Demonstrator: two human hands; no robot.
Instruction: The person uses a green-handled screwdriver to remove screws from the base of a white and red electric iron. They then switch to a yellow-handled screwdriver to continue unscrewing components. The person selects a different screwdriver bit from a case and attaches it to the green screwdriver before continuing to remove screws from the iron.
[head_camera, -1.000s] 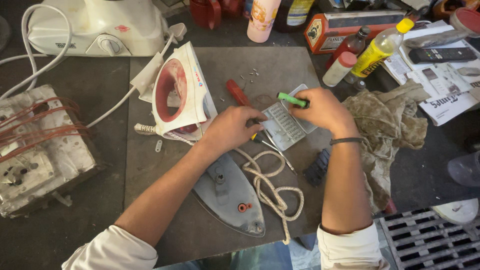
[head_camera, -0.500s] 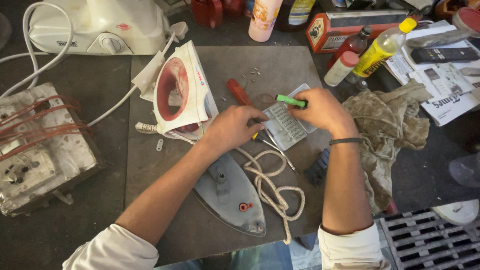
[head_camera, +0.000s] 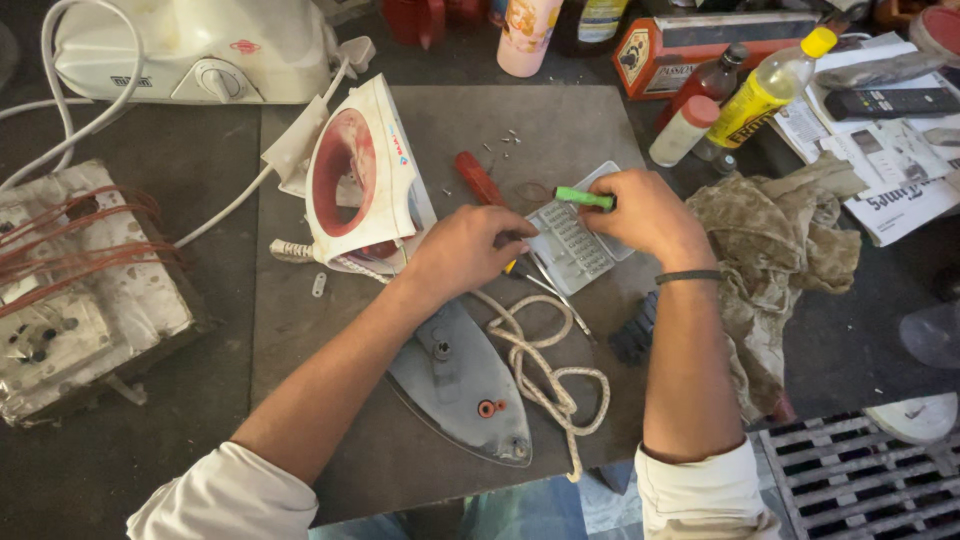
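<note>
Workbench mat | both hands unmoved on grey plate | green tool same

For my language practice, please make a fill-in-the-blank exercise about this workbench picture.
1. The right hand holds a tool with a ____ handle.
2. The metal soleplate lies flat beside a coiled ____.
3. The clear bottle has a ____ cap.
4. A screwdriver with a ____ handle lies on the mat.

Missing words: green; cord; yellow; red
</note>
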